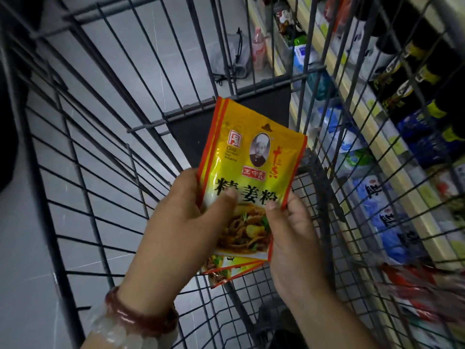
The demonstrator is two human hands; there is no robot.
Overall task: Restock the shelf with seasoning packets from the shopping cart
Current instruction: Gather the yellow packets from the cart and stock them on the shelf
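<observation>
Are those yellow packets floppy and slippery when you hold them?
Probably a bit floppy: the yellow packets look thin and flat, though the top one stands up from the left hand and right hand. Likely slippery too: the wrapper looks shiny, and the ones underneath have fanned out. They look light.

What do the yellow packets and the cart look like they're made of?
Seasoning packets: apparently glossy plastic film, given the sheen, printed picture and flat sealed red edges. Both hands hold them.

Shopping cart: seemingly metal wire with a dull grey coating; thin rigid bars form a grid.
</observation>
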